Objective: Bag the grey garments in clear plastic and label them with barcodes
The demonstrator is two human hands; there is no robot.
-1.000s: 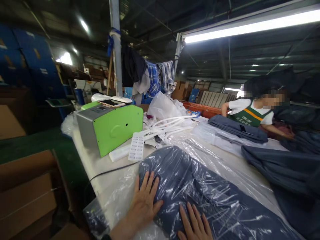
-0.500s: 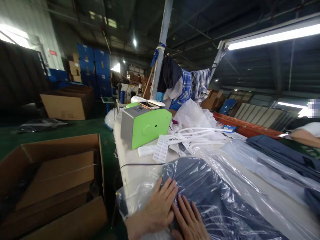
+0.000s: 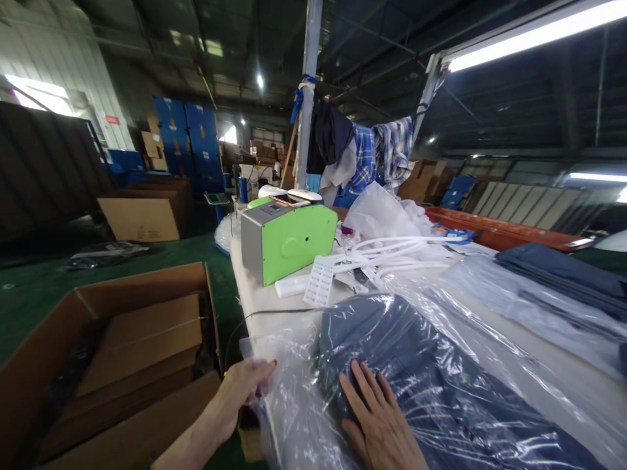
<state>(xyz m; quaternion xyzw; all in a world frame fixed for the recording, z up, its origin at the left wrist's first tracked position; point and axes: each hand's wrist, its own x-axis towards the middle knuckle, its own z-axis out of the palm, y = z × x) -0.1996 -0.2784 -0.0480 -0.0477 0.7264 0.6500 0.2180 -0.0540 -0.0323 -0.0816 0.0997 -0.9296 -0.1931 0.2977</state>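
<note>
Across the lower right of the frame our table (image 3: 255, 297) carries the bagged navy garment (image 3: 392, 339), kept flat for packing. Our right hand (image 3: 379, 424) lies open, fingers spread, pressing it down. Lower centre, our left hand (image 3: 245, 388) pinches the plastic bag (image 3: 294, 385) at its loose mouth over the table edge.

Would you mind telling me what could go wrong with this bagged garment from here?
The left hand pinches the thin plastic bag at the table edge, so the film might tear. The right hand presses the navy garment flat; its overhanging end could slide toward the open cardboard box.
</note>
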